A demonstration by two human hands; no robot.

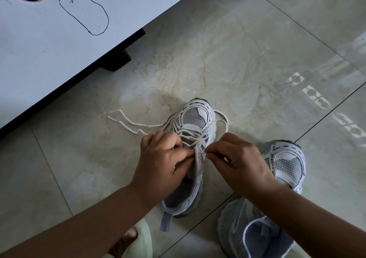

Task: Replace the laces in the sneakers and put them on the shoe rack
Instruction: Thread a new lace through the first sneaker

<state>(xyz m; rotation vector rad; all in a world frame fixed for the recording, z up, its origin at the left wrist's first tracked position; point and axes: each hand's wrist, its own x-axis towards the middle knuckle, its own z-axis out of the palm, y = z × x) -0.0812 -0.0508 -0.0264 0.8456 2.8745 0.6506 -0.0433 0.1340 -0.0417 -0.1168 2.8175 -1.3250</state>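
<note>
**One sneaker half laced, the other waiting**

At the centre of the frame a grey-and-white mesh sneaker [193, 138] stands on the tiled floor [247, 63], toe pointing to the top of the frame. A white lace [138, 126] already crosses its lower eyelets; the upper ones appear unthreaded, though the hands cover part of them. The left hand [160, 158] has its grip closed in a pinch at the left side of the eyelet row, apparently holding the flap or the lace there. The right hand [240, 158] pinches the lace tip just beside the tongue, seemingly about to feed it through an eyelet. Slack lace trails over the floor to the left of the toe and loops round its right side.

The second sneaker [285, 166] sits at lower right, partly hidden by the right forearm; no lace shows on its visible part. A white cabinet [49, 45] fills the upper left. No shoe rack can be identified, so most of the job looks still ahead: finishing this lacing, lacing the second shoe, and shelving both.
</note>
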